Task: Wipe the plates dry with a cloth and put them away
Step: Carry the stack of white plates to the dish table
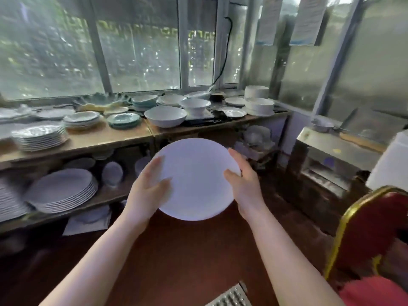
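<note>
A large round white plate (196, 182) is held up in front of me, between both hands, above the dark red floor. My left hand (146, 191) grips its left edge, fingers across the plate's face. On the right rim, my right hand (242, 184) grips with the thumb on the face and the fingers behind. No cloth is in view. The plate hangs just short of the wooden shelf unit (123, 138).
The shelf top carries stacks of plates (40, 135), green plates (124, 120) and white bowls (165, 117). The lower shelf holds a stack of oval platters (63, 191). A red chair with a gold frame (371, 235) stands at the right. A metal grate (229, 297) lies on the floor.
</note>
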Tool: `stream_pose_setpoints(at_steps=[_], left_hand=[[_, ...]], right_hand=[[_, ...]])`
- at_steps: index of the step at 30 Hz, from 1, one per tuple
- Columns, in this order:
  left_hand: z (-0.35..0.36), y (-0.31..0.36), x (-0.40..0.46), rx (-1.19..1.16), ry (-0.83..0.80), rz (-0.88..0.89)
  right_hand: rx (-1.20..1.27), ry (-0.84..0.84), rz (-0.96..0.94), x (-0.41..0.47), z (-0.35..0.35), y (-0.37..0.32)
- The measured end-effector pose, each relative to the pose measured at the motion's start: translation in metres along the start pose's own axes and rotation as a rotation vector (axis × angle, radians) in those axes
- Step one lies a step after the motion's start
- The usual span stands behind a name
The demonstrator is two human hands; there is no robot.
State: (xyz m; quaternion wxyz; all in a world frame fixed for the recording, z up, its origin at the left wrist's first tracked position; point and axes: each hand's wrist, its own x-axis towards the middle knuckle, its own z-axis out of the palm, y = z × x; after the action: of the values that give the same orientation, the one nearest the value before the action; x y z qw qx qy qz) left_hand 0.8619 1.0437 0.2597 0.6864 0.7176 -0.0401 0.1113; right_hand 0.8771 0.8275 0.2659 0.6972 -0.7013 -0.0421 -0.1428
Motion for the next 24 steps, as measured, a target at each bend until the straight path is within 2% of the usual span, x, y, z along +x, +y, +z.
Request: stream_pose_setpoints(at_steps=[5, 18, 24], left_hand=[[-0.067, -0.041, 0.09, 0.046, 0.154, -0.03], [-0.201, -0.118, 0.328, 0.067, 0.281, -0.143], [-0.253, -0.169, 0.435, 0.111, 0.445, -0.186]], right_hand=[[0.013, -0.127, 0.019, 0.094, 0.098, 0.044], [0.004, -0.245, 0.154, 0.313, 0.303, 0.12], [0.037, -0.358, 0.178, 0.422, 0.398, 0.188]])
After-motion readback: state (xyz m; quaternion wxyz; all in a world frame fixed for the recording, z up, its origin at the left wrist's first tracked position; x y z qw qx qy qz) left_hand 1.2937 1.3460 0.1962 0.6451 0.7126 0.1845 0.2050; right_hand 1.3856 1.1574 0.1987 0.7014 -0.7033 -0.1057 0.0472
